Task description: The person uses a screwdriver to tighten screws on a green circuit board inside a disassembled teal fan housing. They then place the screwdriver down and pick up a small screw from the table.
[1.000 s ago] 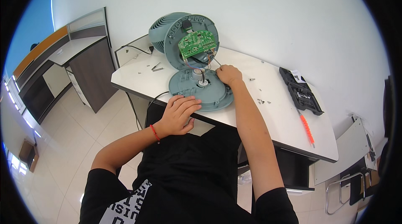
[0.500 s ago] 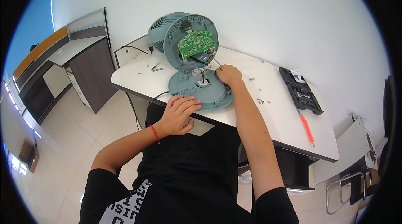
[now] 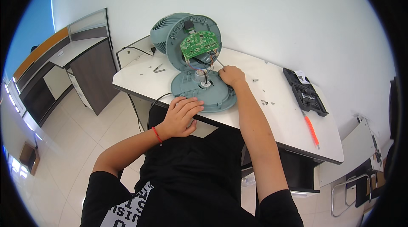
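Note:
A grey-green fan stands opened up on the white table. Its housing (image 3: 171, 42) is tipped up at the back, baring a green circuit board (image 3: 199, 44). Thin coloured wires run from the board down to the round base (image 3: 216, 97), which lies flat at the table's front edge. My left hand (image 3: 182, 116) holds the base's near left rim, fingers on top and thumb lower down. Beside the base's right side, my right hand (image 3: 232, 75) is closed round a thin-shafted tool (image 3: 219, 62). Its grey shaft slants up toward the housing; the fist hides its handle, so the kind is unclear.
Several small screws (image 3: 264, 102) lie right of my right forearm. Farther right are an open black tool case (image 3: 308, 95) and an orange flexible shaft (image 3: 311, 128). Small metal pieces (image 3: 159, 68) lie left of the fan, near a black power cord (image 3: 140, 48). The wall rises behind.

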Demonstrator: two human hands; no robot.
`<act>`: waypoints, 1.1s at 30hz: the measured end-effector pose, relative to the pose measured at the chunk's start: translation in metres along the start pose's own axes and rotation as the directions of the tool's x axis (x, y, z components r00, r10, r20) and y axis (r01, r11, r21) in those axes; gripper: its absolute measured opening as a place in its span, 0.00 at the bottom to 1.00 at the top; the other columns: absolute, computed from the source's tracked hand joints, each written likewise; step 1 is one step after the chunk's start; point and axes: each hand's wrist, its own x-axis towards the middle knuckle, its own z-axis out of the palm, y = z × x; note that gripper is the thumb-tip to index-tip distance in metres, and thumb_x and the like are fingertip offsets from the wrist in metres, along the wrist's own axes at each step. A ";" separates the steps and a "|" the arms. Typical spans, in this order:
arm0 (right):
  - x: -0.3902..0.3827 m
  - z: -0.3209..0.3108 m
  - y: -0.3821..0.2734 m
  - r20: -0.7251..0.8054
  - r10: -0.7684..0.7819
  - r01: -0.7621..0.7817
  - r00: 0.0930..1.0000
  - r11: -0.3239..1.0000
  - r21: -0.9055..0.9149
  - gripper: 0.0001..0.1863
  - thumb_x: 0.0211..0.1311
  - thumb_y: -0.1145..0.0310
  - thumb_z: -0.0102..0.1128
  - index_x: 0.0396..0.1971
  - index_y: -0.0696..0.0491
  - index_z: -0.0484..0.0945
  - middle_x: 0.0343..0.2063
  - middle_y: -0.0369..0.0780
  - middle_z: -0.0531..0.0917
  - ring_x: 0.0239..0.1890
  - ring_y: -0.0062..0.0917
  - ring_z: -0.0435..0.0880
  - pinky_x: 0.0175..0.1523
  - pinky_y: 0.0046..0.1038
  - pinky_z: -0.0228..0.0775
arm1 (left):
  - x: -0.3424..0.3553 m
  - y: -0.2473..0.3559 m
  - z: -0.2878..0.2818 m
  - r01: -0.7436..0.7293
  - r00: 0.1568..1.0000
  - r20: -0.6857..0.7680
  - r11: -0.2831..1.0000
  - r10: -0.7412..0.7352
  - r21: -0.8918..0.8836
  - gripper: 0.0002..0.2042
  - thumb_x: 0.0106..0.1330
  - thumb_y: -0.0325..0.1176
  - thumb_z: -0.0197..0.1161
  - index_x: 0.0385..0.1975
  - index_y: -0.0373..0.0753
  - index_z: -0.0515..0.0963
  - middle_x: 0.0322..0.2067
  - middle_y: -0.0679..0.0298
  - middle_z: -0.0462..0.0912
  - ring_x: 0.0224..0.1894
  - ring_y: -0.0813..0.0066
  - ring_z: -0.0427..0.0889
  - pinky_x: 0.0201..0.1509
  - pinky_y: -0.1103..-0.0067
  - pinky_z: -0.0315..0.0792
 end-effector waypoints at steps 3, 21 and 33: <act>-0.003 -0.002 -0.001 -0.001 -0.001 0.001 1.000 1.000 -0.001 0.25 0.67 0.51 0.45 0.50 0.49 0.86 0.52 0.46 0.85 0.54 0.42 0.84 0.59 0.42 0.76 | -0.001 0.000 0.001 0.003 1.000 0.002 1.000 -0.003 0.002 0.26 0.52 0.32 0.62 0.55 0.41 0.75 0.60 0.64 0.78 0.62 0.65 0.75 0.68 0.64 0.62; 0.000 0.000 -0.001 0.002 -0.001 0.001 1.000 1.000 0.001 0.25 0.67 0.51 0.45 0.50 0.49 0.85 0.53 0.46 0.85 0.55 0.42 0.84 0.60 0.42 0.75 | -0.002 -0.001 0.000 -0.006 1.000 0.001 1.000 0.006 0.005 0.26 0.51 0.31 0.64 0.55 0.41 0.75 0.59 0.62 0.79 0.62 0.63 0.75 0.67 0.62 0.62; 0.001 0.004 0.002 -0.035 -0.003 0.003 0.999 1.000 0.004 0.24 0.66 0.50 0.46 0.48 0.48 0.86 0.51 0.47 0.86 0.54 0.44 0.84 0.60 0.43 0.75 | -0.001 0.000 -0.001 -0.002 1.000 0.004 1.000 0.002 -0.009 0.26 0.52 0.31 0.62 0.56 0.40 0.75 0.60 0.65 0.78 0.64 0.66 0.74 0.69 0.63 0.62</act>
